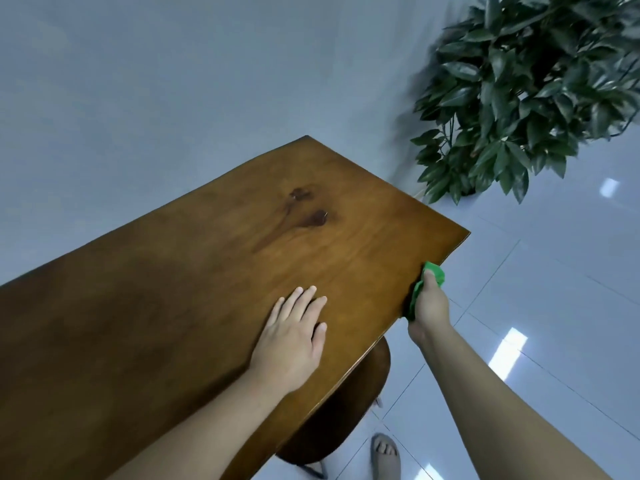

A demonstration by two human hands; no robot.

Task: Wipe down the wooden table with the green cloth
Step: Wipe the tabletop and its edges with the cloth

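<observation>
Green cloth (427, 289) is bunched in my right hand (429, 306), fingers curled tight around it, and I press it against the near right edge of the wooden counter (207, 271). It sits at the rim itself, not out on the top; part of it pokes past my thumb toward the far right corner. My left hand (294, 337) lies flat and spread on the counter top, palm down, holding nothing, well inboard of the cloth.

The edge I am on runs away from me toward that far right corner, and the counter's long axis stretches off to my left. So the cloth lies to the right of nearly all the wood. I judge the next stroke either follows the rim forward to the corner or swings left across the top, and my right hand is the one placed for both. A dark knot (311, 213) marks the top further out, between my left hand and the far end.

Beyond the corner stands a leafy plant (530, 91) on the tiled floor (554, 271), and a stool (346, 403) tucks beneath the counter.
</observation>
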